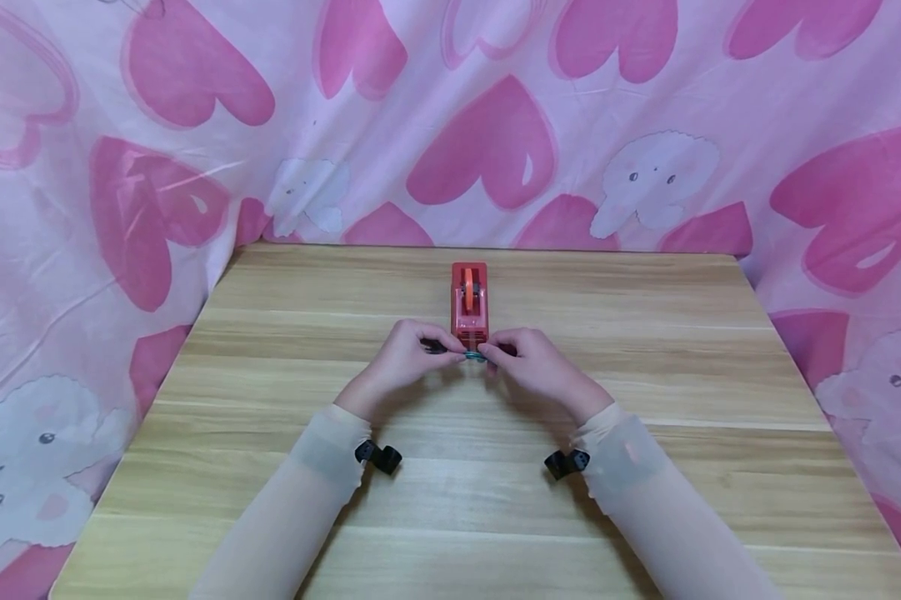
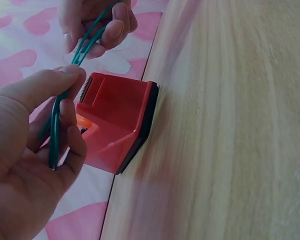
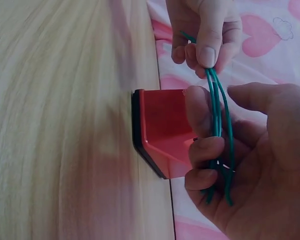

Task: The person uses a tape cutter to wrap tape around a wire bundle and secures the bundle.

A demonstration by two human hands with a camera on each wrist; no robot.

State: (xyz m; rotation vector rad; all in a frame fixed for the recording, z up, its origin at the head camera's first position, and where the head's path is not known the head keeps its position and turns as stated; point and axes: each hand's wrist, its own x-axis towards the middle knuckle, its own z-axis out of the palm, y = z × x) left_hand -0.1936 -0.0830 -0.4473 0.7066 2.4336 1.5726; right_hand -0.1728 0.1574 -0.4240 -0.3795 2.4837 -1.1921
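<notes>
Between the two hands runs a small bundle of thin green wires (image 2: 56,125), held close in front of the red tape dispenser (image 1: 458,321). My left hand (image 1: 412,357) pinches the bundle with its thumb against the fingers, and loose wire ends hang down across its palm. On the other side, my right hand (image 3: 260,155) has its fingers curled round the wires, while its thumb stands off them. In the right wrist view, one wire bows away from the rest of the bundle. An orange wheel (image 1: 468,290) sits in the dispenser.
The dispenser stands on a wood-grain table (image 1: 465,500), toward its back edge. A pink cloth (image 1: 450,125) with hearts and white cartoon animals hangs behind the table and at both sides. Each wrist wears a small black camera.
</notes>
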